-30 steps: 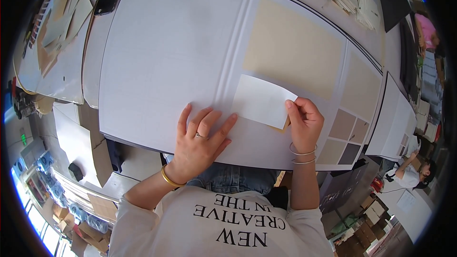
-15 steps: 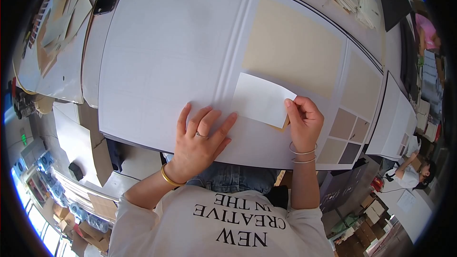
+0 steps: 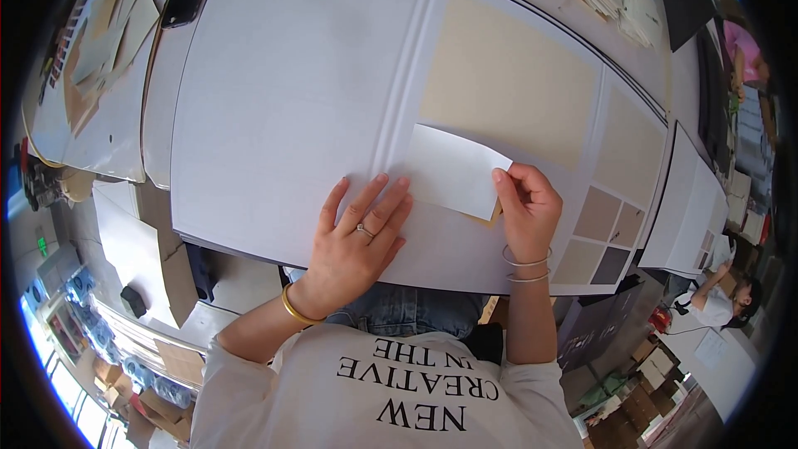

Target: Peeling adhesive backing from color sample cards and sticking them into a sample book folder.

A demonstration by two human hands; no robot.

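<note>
My right hand (image 3: 532,206) pinches the right edge of a small white sheet (image 3: 455,170) between thumb and fingers. That edge lifts a little, and a yellowish strip (image 3: 486,219) shows beneath its lower right corner. The sheet's left part lies over a large white opened board (image 3: 283,100) with raised fold lines, just below a big beige panel (image 3: 511,75). My left hand (image 3: 359,233) rests flat on the board with fingers stretched out, its fingertips close to the sheet's left edge.
Smaller colour swatches (image 3: 594,214) and another beige panel (image 3: 629,147) fill the board's right side. Stacked papers (image 3: 636,12) stand behind it. A side table (image 3: 100,145) at left bears loose cards. A person (image 3: 716,299) sits at far right.
My left hand has shifted slightly right and its fingers have straightened and drawn together. My right hand and the white sheet have moved a little to the left.
</note>
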